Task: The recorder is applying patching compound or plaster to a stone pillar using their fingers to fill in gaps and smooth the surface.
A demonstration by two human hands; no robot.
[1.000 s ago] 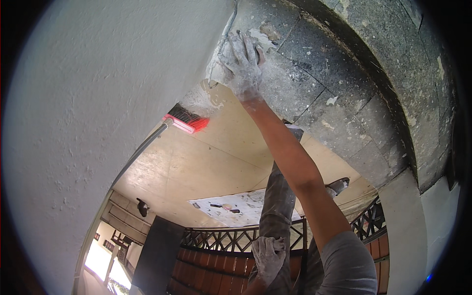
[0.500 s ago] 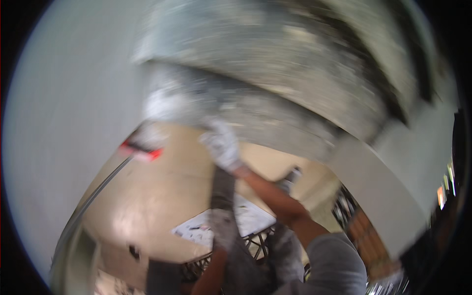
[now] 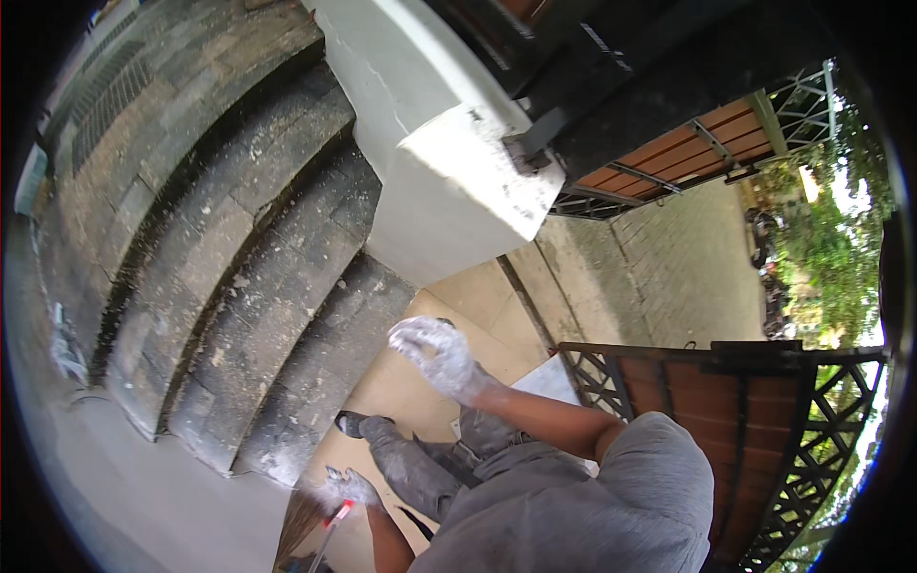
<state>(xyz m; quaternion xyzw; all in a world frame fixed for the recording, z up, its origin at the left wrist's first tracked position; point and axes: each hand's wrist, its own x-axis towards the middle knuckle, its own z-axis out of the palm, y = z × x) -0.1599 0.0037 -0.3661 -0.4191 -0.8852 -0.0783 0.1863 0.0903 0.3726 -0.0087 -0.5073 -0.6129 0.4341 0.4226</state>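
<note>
Observed at lower left, a smooth grey wall [image 3: 181, 520]; above it, filling the upper left, curved steps [image 3: 205, 315] of dark stone slabs, rough, pitted and spattered with pale flecks. Found at bottom centre-left, a broom [image 3: 338, 514] with a red head and slim pale handle, just beside the left hand [image 3: 346, 488]; left hand coated in whitish residue; grip on broom: cannot tell. Noted at centre, over smooth beige flooring [image 3: 390, 379], the right hand [image 3: 435, 355], likewise whitened, open and empty, with fingers loosely curved. Recorded above, a white angular block [image 3: 458, 196], scuffed dark near its corner; at right, gate panels [image 3: 702, 406] of reddish-brown slats and black latticed metal; at far right, green foliage [image 3: 820, 248].
</note>
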